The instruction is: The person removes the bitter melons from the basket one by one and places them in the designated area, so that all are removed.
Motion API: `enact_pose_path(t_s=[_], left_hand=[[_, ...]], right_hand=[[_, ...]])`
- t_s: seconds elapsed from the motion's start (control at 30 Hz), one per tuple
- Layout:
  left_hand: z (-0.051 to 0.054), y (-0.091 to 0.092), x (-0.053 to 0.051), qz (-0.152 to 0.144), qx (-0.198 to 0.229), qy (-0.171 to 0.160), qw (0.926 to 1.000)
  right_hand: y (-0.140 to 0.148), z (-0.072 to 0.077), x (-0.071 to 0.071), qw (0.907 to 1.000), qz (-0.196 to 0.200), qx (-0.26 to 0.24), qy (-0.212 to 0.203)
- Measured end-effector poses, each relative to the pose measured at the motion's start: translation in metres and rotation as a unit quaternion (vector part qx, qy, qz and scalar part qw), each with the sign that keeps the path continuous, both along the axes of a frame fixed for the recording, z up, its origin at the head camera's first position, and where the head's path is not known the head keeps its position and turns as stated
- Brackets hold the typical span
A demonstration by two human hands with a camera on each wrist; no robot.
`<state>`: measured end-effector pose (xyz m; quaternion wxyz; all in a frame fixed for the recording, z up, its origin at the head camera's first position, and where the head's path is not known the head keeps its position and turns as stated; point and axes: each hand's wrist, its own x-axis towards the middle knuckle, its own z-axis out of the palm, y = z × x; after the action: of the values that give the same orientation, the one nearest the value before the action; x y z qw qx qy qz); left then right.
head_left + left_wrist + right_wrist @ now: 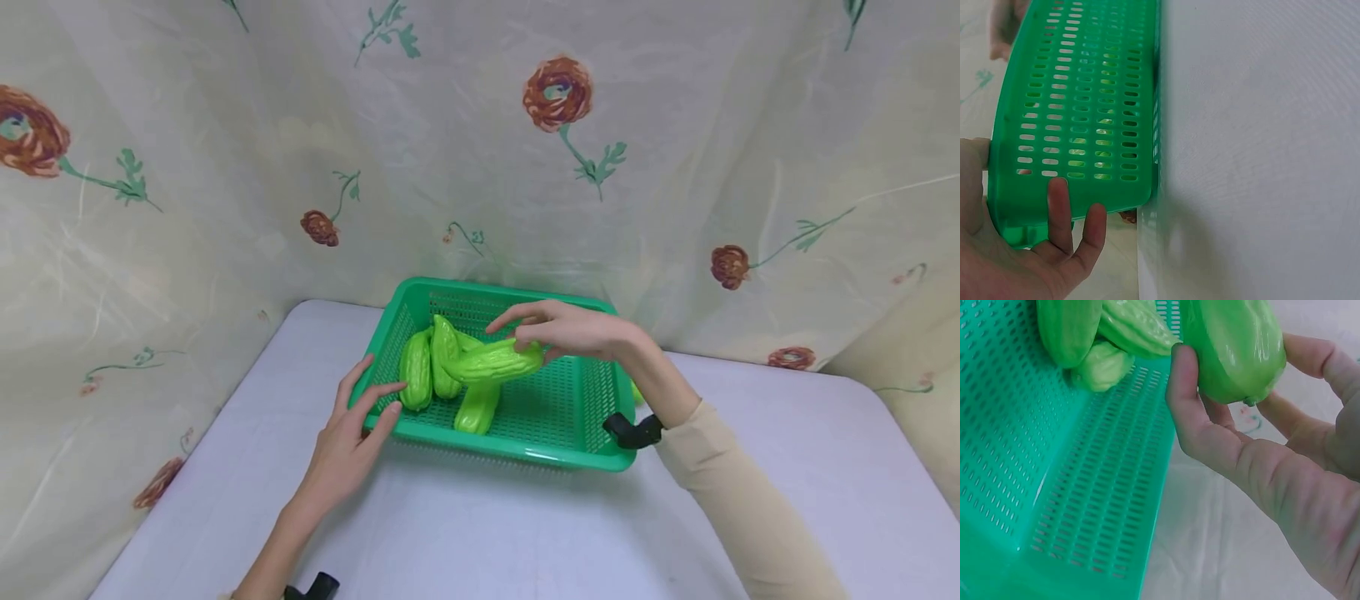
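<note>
A bright green, ridged bitter gourd [495,362] hangs above the green plastic basket [525,452], pinched between the thumb and fingers of my right hand [573,329]. Its stem end points down between them in the right wrist view [1235,356]. More bitter gourds lie at the basket's left side, one upright along the wall [416,371] and another [477,408] partly under the held one. My left hand [352,442] holds the basket's near left corner, thumb by the rim. In the left wrist view, two fingers [1060,209] lie outside the corner.
The basket stands on a white-covered table [510,533] against a floral curtain [450,150]. Beyond the basket's right wall, a bit of another green item [637,393] shows, mostly hidden by the right arm. Both wrists wear black straps [633,431].
</note>
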<state>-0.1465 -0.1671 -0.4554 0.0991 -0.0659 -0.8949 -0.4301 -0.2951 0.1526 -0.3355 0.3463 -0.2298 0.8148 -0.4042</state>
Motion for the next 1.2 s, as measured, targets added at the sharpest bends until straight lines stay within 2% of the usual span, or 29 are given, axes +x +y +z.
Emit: enact_pose_path(t_s=[0.1, 0.4, 0.5, 0.6, 0.73, 1.07, 1.2], left_hand=[[0.000, 0.001, 0.000, 0.000, -0.001, 0.002, 1.0000], [0.000, 0.004, -0.001, -0.003, -0.002, -0.003, 1.0000], [0.000, 0.004, -0.002, -0.003, -0.002, 0.000, 1.0000], [0.000, 0.004, -0.001, -0.003, -0.003, 0.002, 1.0000], [0.000, 0.004, 0.001, -0.001, -0.001, 0.002, 1.0000], [0.000, 0.001, 0.001, 0.000, -0.001, -0.006, 1.0000], [-0.001, -0.001, 0.001, 0.001, -0.005, -0.012, 0.9999]], right_hand=[[0.008, 0.002, 0.002, 0.9999, -0.013, -0.005, -0.005], [0.036, 0.004, 0.011, 0.9983, -0.050, -0.011, 0.027], [0.048, 0.002, 0.014, 0.9969, -0.068, -0.029, 0.028], [0.063, 0.000, 0.016, 0.9935, -0.089, -0.070, 0.016], [0.081, -0.004, 0.017, 0.9848, -0.122, -0.123, -0.003], [0.116, -0.014, 0.023, 0.9584, -0.207, -0.196, -0.007], [0.126, -0.019, 0.023, 0.9471, -0.228, -0.225, -0.015]])
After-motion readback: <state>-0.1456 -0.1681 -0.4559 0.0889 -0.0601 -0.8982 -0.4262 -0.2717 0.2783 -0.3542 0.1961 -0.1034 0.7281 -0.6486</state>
